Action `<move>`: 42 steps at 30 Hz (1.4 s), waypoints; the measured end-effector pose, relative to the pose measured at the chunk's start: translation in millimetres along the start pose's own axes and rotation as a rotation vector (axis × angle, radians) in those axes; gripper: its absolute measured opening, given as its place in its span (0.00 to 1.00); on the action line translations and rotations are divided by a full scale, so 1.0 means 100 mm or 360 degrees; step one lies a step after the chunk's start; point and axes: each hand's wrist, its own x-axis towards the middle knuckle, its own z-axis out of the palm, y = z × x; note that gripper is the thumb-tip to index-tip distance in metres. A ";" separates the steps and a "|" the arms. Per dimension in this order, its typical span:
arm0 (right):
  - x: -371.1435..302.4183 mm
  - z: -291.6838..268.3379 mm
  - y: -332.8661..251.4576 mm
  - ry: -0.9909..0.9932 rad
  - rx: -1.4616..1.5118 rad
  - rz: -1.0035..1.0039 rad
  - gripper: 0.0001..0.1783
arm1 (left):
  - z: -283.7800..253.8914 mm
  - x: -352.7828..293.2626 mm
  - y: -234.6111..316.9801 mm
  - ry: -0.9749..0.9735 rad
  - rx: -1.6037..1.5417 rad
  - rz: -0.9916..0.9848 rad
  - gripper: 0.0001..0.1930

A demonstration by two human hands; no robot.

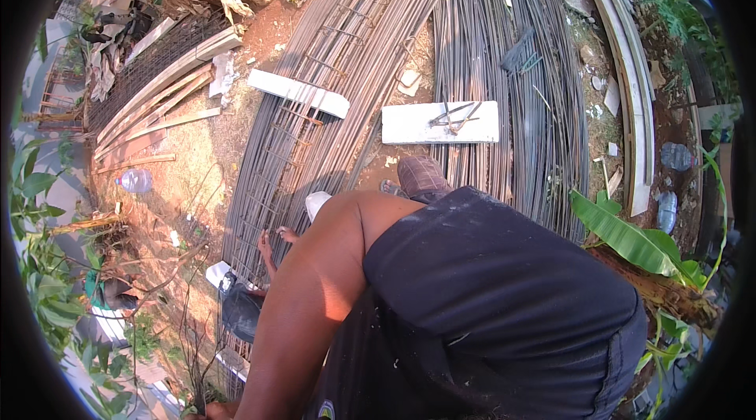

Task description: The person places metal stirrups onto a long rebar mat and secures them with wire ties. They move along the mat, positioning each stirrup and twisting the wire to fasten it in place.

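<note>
Because its cross ties repeat like the rungs of a ladder, the steel cage can be told from the loose bars around it, left of the centre. Its long axis runs from the lower left up to the upper middle, leaning to the right; the far end points toward the upper edge. To work on it well, I would judge, one should steady a bar with one hand, keep each tie square across this axis, and keep the fingers away from sharp ends.

Over its nearer part are two small hands, seemingly of another person, near each other but apart; whether they pinch something is too small to tell. Just below them is dark blue clothing. A white block lies across the bars farther up.

A large bare limb and black clothing cover the lower middle; whose they are, I cannot say surely. The person's left hand may be the bit of skin cut by the lower edge, so its grip cannot be told; the right hand does not show.

To the right, another white block carries some crossed metal pieces, beside dark bars.
</note>
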 end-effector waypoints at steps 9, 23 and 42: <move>-0.45 -1.37 -0.68 0.0361 -0.0229 0.0326 0.25 | 0.29 0.64 -0.84 0.0186 0.0310 0.0228 0.16; -5.35 -3.44 -1.89 0.2573 -0.1310 0.2478 0.24 | 1.22 1.29 -2.70 0.0194 0.0552 0.0284 0.18; -7.52 -4.59 -1.90 0.2625 -0.0586 0.2912 0.23 | 2.12 1.81 -4.93 -0.0952 0.1438 -0.0849 0.17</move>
